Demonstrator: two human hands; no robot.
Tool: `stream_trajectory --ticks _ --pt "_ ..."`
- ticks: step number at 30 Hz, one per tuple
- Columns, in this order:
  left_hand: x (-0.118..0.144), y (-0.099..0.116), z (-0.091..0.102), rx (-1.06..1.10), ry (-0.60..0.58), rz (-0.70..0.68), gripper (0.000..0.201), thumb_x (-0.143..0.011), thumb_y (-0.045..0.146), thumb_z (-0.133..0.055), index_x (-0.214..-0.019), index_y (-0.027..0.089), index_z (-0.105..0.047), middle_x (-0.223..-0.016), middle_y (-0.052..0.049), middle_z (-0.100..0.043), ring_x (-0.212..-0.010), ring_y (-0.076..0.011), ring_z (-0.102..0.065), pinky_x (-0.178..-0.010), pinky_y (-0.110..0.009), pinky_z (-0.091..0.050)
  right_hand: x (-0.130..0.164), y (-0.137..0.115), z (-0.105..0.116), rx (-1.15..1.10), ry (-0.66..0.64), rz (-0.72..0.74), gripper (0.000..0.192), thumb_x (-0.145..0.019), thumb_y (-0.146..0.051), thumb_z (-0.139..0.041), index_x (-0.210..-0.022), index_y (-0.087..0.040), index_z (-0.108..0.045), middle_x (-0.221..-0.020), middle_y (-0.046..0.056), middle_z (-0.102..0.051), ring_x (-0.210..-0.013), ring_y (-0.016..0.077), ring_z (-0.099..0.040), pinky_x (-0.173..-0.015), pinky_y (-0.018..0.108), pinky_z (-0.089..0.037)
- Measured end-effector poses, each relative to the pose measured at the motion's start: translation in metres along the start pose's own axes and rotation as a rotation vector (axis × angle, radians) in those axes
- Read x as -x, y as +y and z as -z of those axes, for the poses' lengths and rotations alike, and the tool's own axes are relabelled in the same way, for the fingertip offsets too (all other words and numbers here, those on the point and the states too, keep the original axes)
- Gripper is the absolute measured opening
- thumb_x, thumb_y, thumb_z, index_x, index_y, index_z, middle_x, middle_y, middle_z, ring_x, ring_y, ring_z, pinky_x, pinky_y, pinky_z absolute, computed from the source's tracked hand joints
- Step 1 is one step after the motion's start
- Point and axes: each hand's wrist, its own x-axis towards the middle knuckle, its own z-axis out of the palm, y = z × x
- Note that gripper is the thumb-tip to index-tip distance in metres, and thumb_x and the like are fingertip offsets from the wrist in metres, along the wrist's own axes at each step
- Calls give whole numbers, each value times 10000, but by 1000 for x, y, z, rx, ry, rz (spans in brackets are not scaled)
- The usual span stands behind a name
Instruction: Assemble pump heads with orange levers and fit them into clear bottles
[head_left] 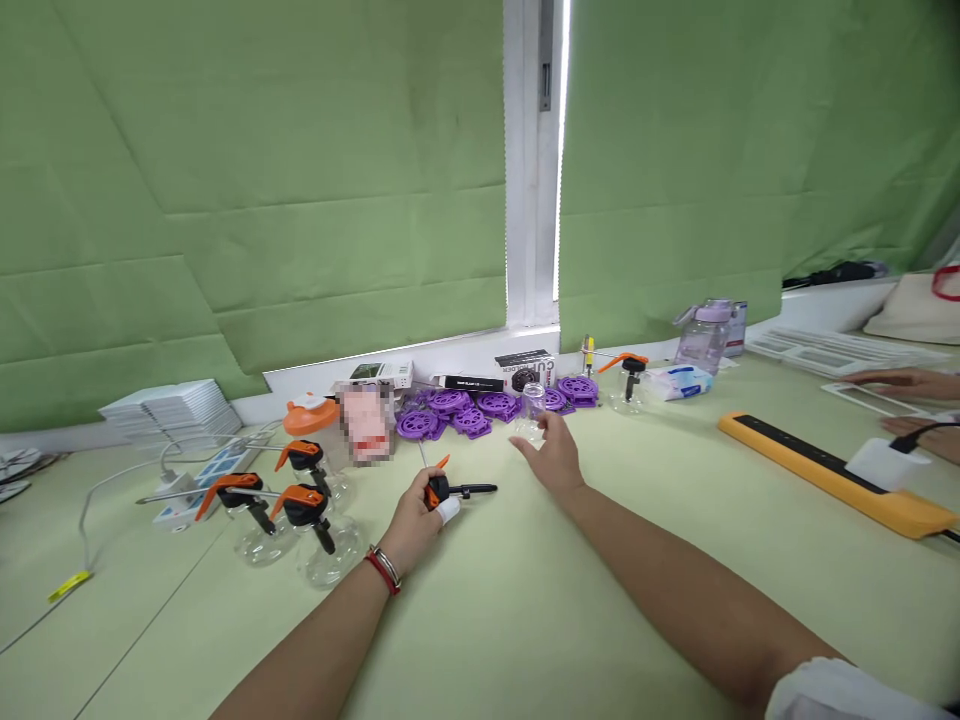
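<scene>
My left hand (pixel 415 520) is closed around a black and orange spray head (pixel 437 490), whose black stem points right, away from any bottle. A white wrap covers one finger, and a red band and bracelets circle that wrist. My right hand (pixel 553 455) is at a small clear bottle (pixel 534 400) with no top on it. Its thumb and fingers are apart, with the fingers by the bottle's right side; whether they touch it I cannot tell. Left of my hands stand several clear bottles (pixel 334 560) with orange-and-black spray heads (pixel 304 503).
Purple plastic wheel-like parts (pixel 450 402) lie behind my hands. Farther right are another spray bottle (pixel 628 385), a tissue pack (pixel 679 383) and an orange power strip (pixel 825 470). Another person's hands (pixel 907 385) hold a white frame at the right edge. White panels (pixel 169 410) are stacked left.
</scene>
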Motion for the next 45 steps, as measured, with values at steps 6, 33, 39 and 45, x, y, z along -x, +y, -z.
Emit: stream_trajectory --ticks 6,33,39,45 --pt "-2 2 -2 63 4 2 473 -703 391 -666 -1085 208 -454 -726 50 -465 -572 -94 -495 -492 -222 -442 -27 34 -2 151 45 -297 863 -630 -568 -668 -1307 -149 -334 -1340 185 -399 -1236 349 -353 -976 430 -316" --pt "-31 6 1 417 69 -27 339 -768 310 -609 -1053 225 -447 -892 8 -513 -689 -134 -604 -622 -301 -494 -44 33 14 11 -382 -59 819 -521 -413 -780 -1240 -197 -452 -1221 95 -531 -1100 249 -528 -911 356 -432" --pt "-31 6 5 419 109 -63 317 -807 358 -573 -1064 220 -448 -872 2 -515 -714 -142 -604 -636 -309 -500 -49 26 39 145 -428 36 826 -545 -147 -686 -1313 -204 -390 -1305 100 -486 -1179 276 -475 -957 374 -411" --pt "-30 5 4 392 106 -60 321 -804 353 -573 -1072 222 -451 -874 3 -511 -712 -141 -606 -640 -314 -507 -42 13 37 165 -503 151 811 -539 -60 -605 -1308 -210 -398 -1337 92 -451 -1210 266 -446 -975 372 -404"
